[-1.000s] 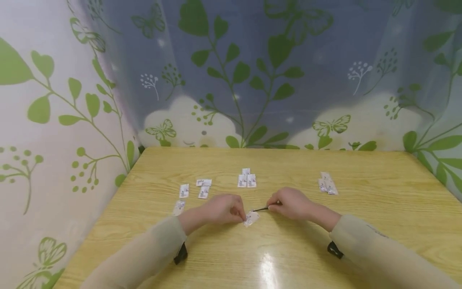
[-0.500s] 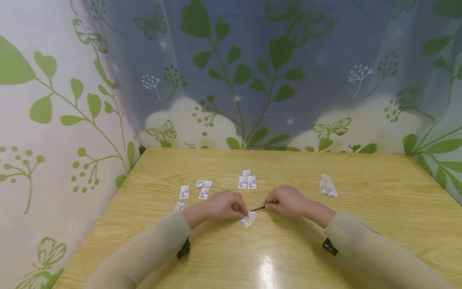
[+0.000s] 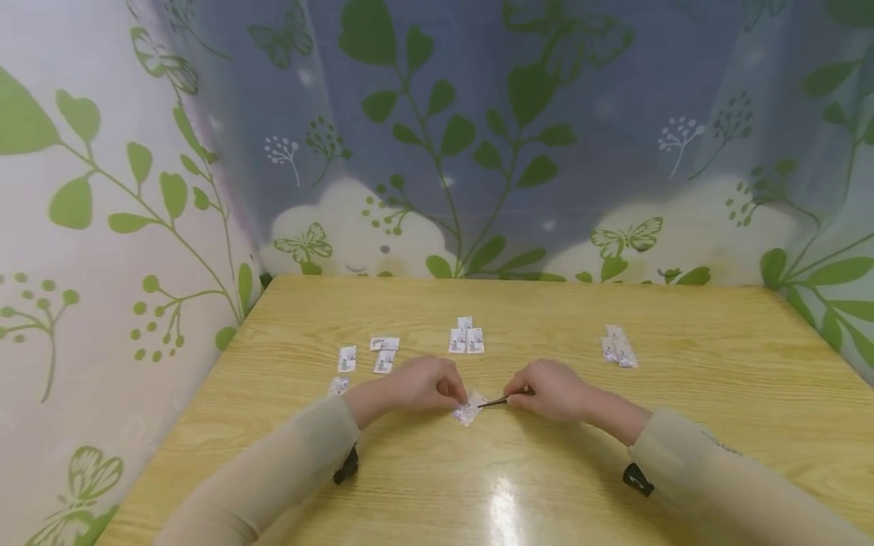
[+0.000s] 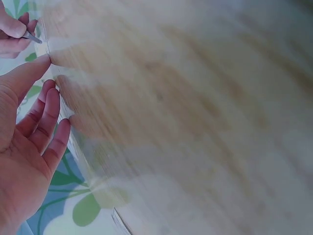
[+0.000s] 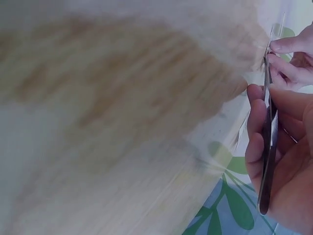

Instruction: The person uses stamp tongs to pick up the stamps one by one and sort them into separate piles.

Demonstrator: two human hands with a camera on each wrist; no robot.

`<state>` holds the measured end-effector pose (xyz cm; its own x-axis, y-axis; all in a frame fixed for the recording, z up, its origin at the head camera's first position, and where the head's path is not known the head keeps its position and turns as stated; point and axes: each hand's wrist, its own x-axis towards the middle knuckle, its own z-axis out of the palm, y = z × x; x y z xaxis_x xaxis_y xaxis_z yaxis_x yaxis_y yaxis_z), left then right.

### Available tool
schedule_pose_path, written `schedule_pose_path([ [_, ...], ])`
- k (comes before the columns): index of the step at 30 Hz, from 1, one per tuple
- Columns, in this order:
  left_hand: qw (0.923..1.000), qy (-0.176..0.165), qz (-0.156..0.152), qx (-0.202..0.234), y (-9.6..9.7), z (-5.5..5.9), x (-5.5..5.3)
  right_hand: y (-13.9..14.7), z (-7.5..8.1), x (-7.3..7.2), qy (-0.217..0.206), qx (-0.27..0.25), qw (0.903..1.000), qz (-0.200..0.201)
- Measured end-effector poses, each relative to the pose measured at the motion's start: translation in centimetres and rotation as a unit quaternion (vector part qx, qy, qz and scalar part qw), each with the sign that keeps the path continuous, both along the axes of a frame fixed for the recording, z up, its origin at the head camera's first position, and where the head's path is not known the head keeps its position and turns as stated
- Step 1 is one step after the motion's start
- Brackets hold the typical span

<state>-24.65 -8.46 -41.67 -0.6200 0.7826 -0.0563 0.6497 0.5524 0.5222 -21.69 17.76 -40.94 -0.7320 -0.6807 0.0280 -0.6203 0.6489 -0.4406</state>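
My left hand [image 3: 432, 385] pinches the upper left edge of a small clear packet [image 3: 468, 412] with a printed pattern, low over the middle of the table. In the left wrist view the other fingers of the left hand [image 4: 34, 122] lie fairly straight beside the table surface. My right hand [image 3: 551, 390] grips a pair of dark metal tweezers [image 3: 497, 401], their tips at the packet's right side. The right wrist view shows the tweezers [image 5: 268, 147] running along the fingers, pointing toward the left hand [image 5: 293, 58]. Fingertips hide part of the packet.
Small printed packets lie in groups on the wooden table [image 3: 546, 485]: three at the back middle [image 3: 466, 339], a cluster at the right [image 3: 618, 349], two at the left [image 3: 385, 356], and single ones [image 3: 347, 359] beside them. A patterned curtain [image 3: 437, 136] stands behind.
The left hand has shifted slightly right and up, and the packet has turned under its fingers. The tweezers' tips have come from the packet's upper edge to overlap its right side.
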Motion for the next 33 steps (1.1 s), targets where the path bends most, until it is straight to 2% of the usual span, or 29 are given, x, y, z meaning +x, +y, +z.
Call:
schedule_pose_path([
  [8,1.0,0.006,0.007,0.003,0.2,0.3,0.1,-0.3,0.1,-0.6,0.047,0.004,0.9989,0.007],
  [14,0.9996,0.0,0.028,0.004,0.3,0.1,0.2,-0.8,-0.1,-1.1,0.056,0.012,0.9984,-0.006],
  [22,0.9989,0.003,0.048,-0.006,0.2,-0.2,0.4,-1.0,0.0,0.3,0.022,0.004,0.9997,-0.004],
  [27,0.9989,0.008,0.045,-0.004,0.1,-0.1,0.4,-1.2,0.1,1.2,0.042,-0.005,0.9991,0.011],
  [33,0.9992,0.012,0.037,-0.002,0.3,0.0,0.5,-1.2,0.1,1.6,0.064,-0.007,0.9979,0.01],
])
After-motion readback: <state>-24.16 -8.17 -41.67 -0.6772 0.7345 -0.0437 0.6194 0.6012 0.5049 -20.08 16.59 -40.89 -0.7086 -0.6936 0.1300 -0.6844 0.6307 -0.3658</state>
